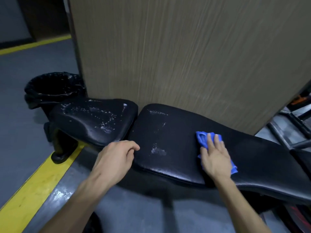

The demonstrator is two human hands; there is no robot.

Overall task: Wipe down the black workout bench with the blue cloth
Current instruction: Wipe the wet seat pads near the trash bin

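On the long back pad of the black workout bench (176,140), a person's right hand (214,158) presses the blue cloth (202,140) flat, fingers straight and spread over it, with no curl round the fabric. The cloth sits bunched near the pad's middle, by the far edge. The left hand (116,158) rests at the near corner of the same pad, fingers loosely bent, its grip holding nothing. White spray residue (157,150) lies between the two hands, and more speckles the separate seat pad (94,121) to the left. To wipe well, the cloth should probably sweep leftward through those wet patches in overlapping passes, under even palm pressure, then cross to the seat. Behind the seat stands a waste bin (53,88) lined with a black bag; its contents cannot be made out. A wood-grain panel (185,56) rises behind the bench.
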